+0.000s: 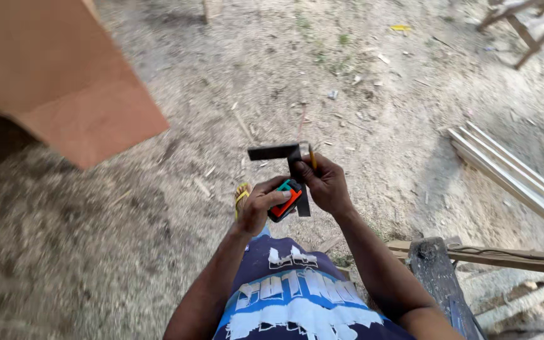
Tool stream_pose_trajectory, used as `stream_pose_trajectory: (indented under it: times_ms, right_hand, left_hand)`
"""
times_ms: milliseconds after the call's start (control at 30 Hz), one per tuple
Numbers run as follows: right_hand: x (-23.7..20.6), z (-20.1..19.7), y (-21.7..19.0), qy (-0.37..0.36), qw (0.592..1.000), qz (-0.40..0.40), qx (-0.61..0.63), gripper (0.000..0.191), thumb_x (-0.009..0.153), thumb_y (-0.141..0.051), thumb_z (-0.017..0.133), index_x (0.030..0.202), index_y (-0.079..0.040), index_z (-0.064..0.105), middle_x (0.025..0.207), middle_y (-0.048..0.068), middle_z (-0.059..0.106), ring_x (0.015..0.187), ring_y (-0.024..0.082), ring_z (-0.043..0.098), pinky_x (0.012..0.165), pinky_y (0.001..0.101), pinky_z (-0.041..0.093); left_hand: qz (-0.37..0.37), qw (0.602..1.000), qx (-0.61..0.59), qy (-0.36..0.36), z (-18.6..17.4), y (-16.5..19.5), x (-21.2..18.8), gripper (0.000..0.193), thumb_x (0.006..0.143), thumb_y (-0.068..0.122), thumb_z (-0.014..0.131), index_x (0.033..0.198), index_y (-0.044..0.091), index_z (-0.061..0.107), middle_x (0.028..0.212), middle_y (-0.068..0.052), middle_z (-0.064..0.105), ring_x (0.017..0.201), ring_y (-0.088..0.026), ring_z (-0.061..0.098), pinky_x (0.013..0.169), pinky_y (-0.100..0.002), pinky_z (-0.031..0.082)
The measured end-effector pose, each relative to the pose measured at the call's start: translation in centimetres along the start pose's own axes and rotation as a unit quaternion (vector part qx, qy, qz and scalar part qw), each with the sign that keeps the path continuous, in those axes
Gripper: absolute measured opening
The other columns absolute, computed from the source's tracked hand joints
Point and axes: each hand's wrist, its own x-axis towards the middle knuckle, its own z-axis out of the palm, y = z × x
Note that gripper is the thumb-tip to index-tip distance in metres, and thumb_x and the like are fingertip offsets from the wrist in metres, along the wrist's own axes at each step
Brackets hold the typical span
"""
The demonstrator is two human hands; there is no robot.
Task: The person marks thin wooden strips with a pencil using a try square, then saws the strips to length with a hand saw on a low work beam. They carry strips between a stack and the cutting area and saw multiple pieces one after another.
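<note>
- Between your two sets of fingers, held above the sandy ground (158,264), sit a tape measure (286,199), a square (292,165) and a pencil (312,157).
- Your left hand (260,204) has its fingers curled shut around the tape measure, a small red, teal and black case; the thumb lies across its top.
- Your right hand (327,184) has its fingers closed on the dark stock of the square, just right of the tape measure and touching it.
- The square's blade juts out to the left above your left fingers, roughly level; the stock hangs down behind the tape measure.
- The yellow pencil stands upright out of the top of your right fingers, just beside the square's corner.
- Below your left fingers a yellow sandal (241,196) shows on the ground.
- Far to the right of your right fingers lie pale boards (511,176); lower right, a dark wooden plank (439,277).
- Up and left of your fingers hangs a brown board (64,75), well apart.
</note>
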Motion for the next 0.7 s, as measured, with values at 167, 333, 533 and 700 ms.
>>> stream_pose_trajectory:
  times_ms: [167, 333, 533, 700]
  right_hand:
    - [13.4, -5.9, 5.0, 0.129, 0.992, 0.007, -0.008, 0.019, 0.104, -0.019, 0.068, 0.106, -0.001, 0.072, 0.082, -0.003, 0.069, 0.074, 0.003, 0.060, 0.065, 0.0219, 0.050]
    - [24.2, -13.1, 4.8, 0.240, 0.970, 0.026, -0.033, 0.021, 0.100, -0.021, 0.070, 0.108, -0.001, 0.072, 0.081, -0.003, 0.070, 0.073, 0.002, 0.062, 0.061, 0.0215, 0.051]
    - [30.5, -22.6, 8.2, 0.360, 0.922, 0.128, -0.055, 0.028, 0.099, -0.031, 0.069, 0.107, -0.004, 0.074, 0.067, -0.006, 0.057, 0.061, 0.002, 0.048, 0.051, 0.0230, 0.039]
    - [34.8, -34.2, 13.3, 0.390, 0.907, 0.153, -0.049, 0.032, 0.102, -0.036, 0.065, 0.107, -0.005, 0.073, 0.066, -0.006, 0.055, 0.060, 0.003, 0.048, 0.052, 0.0237, 0.039]
  left_hand:
    - [-0.018, 0.994, 0.033, -0.106, -3.7, 1.8, 19.2, 0.043, 0.089, 0.028, 0.065, 0.119, -0.004, 0.068, 0.095, -0.005, 0.067, 0.083, -0.011, 0.060, 0.074, -0.025, 0.049]
    - [-0.068, 0.985, 0.065, -0.144, -2.0, 6.0, 36.3, 0.040, 0.088, 0.026, 0.065, 0.114, -0.003, 0.070, 0.090, -0.004, 0.068, 0.079, -0.012, 0.061, 0.072, -0.026, 0.050]
    - [-0.127, 0.965, 0.086, -0.213, 2.5, 5.3, 53.0, 0.037, 0.089, 0.025, 0.065, 0.112, -0.004, 0.071, 0.090, -0.005, 0.069, 0.079, -0.012, 0.061, 0.071, -0.027, 0.050]
    - [-0.189, 0.951, 0.088, -0.229, 9.0, -0.7, 65.9, 0.034, 0.089, 0.022, 0.065, 0.111, -0.003, 0.070, 0.092, -0.005, 0.069, 0.080, -0.011, 0.063, 0.075, -0.026, 0.053]
